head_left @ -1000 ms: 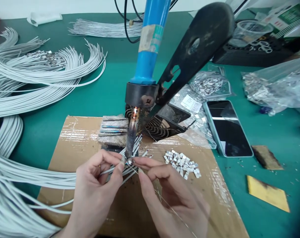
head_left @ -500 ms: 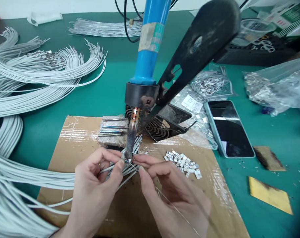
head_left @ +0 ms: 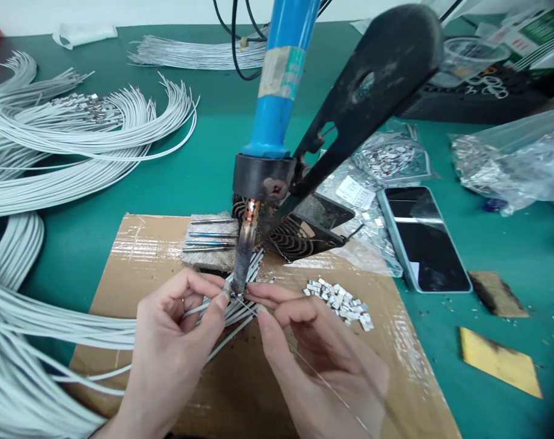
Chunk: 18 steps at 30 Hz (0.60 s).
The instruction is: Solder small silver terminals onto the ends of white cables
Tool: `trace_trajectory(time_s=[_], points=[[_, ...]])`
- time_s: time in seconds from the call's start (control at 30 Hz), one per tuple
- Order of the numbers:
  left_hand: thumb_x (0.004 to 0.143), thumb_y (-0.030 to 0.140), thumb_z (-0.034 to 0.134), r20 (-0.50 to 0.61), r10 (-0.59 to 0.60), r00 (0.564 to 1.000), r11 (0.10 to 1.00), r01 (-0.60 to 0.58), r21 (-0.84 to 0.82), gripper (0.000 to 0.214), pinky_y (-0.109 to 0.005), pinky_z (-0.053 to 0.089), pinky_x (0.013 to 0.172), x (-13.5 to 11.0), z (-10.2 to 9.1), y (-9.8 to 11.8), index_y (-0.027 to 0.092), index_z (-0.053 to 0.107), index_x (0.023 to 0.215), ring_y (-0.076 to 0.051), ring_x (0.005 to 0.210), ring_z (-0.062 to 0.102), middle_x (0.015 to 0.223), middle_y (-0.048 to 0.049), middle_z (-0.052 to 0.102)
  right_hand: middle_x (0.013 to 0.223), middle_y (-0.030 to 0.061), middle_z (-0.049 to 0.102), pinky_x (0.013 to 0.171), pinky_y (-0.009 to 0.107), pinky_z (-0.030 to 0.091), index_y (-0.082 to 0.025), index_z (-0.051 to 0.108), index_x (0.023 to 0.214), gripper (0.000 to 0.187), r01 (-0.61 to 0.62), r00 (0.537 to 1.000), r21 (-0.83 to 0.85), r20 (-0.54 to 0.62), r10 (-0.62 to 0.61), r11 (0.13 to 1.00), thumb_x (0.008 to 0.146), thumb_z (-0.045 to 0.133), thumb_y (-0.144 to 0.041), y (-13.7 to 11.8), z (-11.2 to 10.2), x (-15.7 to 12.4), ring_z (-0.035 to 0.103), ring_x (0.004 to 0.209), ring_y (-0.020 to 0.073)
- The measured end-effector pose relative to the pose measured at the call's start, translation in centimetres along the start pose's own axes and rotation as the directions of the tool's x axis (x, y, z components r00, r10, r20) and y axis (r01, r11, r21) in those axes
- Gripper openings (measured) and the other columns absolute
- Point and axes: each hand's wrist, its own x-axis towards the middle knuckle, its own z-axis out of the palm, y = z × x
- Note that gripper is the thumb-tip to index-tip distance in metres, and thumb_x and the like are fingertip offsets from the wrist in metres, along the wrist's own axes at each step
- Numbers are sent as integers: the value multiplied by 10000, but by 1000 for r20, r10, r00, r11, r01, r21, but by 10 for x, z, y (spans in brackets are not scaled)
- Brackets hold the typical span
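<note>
A soldering iron (head_left: 272,116) with a blue handle is fixed in a black stand (head_left: 372,79), its dark tip pointing down between my hands. My left hand (head_left: 176,341) is closed, pinching a white cable (head_left: 195,310) near its end, just left of the tip. My right hand (head_left: 322,360) is closed around a thin solder wire (head_left: 325,383), whose end reaches the iron's tip. Whatever small part sits under the tip is mostly hidden by fingertips. Behind and below the fingers, more white cable ends lie on the cardboard (head_left: 134,256).
Small metal pieces (head_left: 340,302) lie in a pile on the cardboard. Spare tips rest on a grey block (head_left: 208,259). Bundles of white cables (head_left: 75,140) fill the left. At right are a phone (head_left: 425,238), plastic bags of metal parts (head_left: 509,158) and a yellow sponge (head_left: 500,361).
Both hands keep nearly the same pose at the iron's tip. A small bright piece under the tip shows less now. The whole view has shifted very slightly.
</note>
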Motion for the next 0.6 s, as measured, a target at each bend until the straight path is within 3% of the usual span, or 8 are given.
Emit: trace_trajectory(time_s=[0.2,0.47,0.6], points=[[714,108,825,-4,16,1000,1000,-16,14,138,-95,543,607,0,-2,-1,199,749,644,-78,643,724,771,17,797,975,45,851,828,281,632,-246,643,724,232,25,1000,-10,-14,-26,1000,916,737,-155,0,0,-1,820,931,205],[726,106,828,17,20,1000,1000,-20,-6,146,-100,550,613,0,-3,-4,204,749,653,-81,648,725,780,16,809,1008,-19,851,870,220,611,-261,655,745,225,40,999,-4,-10,-40,999,924,728,-145,-1,1,-1,812,949,150],[811,103,801,63,36,997,999,-36,3,161,-91,562,662,2,-7,-8,215,760,703,-79,712,758,846,20,822,997,-46,849,864,180,604,-265,666,750,223,61,998,5,-13,-61,998,920,744,-145,0,3,0,807,922,118]])
